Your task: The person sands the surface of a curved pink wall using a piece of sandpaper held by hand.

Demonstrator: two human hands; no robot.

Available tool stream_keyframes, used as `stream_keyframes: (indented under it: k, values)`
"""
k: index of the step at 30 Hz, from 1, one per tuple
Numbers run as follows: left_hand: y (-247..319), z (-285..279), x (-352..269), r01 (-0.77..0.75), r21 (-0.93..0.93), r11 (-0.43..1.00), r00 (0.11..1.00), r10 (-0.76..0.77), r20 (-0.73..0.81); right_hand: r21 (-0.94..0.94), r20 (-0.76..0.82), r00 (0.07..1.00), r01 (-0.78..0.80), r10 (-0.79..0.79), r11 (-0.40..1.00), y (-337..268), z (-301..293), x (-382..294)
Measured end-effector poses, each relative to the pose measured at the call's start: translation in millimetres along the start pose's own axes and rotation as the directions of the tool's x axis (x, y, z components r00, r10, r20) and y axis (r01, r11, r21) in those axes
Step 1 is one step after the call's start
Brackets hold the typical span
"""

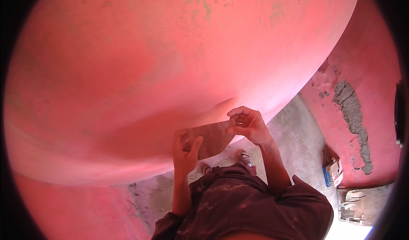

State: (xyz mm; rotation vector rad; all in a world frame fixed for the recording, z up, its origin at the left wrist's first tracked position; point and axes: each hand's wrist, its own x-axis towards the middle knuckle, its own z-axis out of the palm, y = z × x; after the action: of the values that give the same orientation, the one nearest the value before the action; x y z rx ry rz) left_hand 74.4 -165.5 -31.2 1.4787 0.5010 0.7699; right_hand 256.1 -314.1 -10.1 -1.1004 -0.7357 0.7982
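A thin brownish sheet, perhaps sandpaper (212, 139), is stretched between both hands in front of the torso. My left hand (186, 149) grips its left end, thumb on the near face. At the upper right corner, my right hand (247, 125) pinches the sheet between thumb and fingers. Just beyond the hands rises a large, smoothly curved pink-painted wall (191, 64), with faint green marks near the top and a darker shadow behind the sheet. Whether the sheet touches the wall cannot be told.
Bare concrete floor (287, 137) lies below, where my feet stand. To the right, a pink wall (377, 96) has a long grey patch of exposed plaster (353, 115). An open cardboard box (334, 173) sits at its base, near a worn, pale slatted panel (354, 205).
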Motion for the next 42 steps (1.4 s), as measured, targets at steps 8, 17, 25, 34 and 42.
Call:
stream_keyframes:
  k: [8,17,25,34,42]
  values:
    - [5.6,4.4,-2.6,-0.066,-0.160,0.985,0.998,0.066,-0.002,0.238,-0.040,0.994,-0.090,0.103,0.967,-7.5,16.7,-2.9]
    - [-5.7,-3.9,-10.4,-0.023,-0.124,0.992,1.000,0.025,0.015,-0.102,-0.075,0.995,-0.072,0.064,0.992,11.6,12.3,-4.1]
    - [-11.2,-2.5,-13.8,-0.003,-0.189,0.982,0.999,-0.005,-0.041,0.212,0.072,0.969,-0.246,0.236,0.946,15.4,2.7,-8.2]
    - [-17.5,-4.2,-18.2,-0.133,-0.205,0.970,0.991,0.128,-0.035,0.182,-0.015,0.995,-0.091,0.095,0.979,23.1,0.5,-9.7]
    - [-19.4,-4.9,-21.3,0.112,-0.323,0.940,0.993,-0.117,0.004,0.245,-0.135,0.984,-0.082,0.118,0.966,17.0,5.8,-6.4]
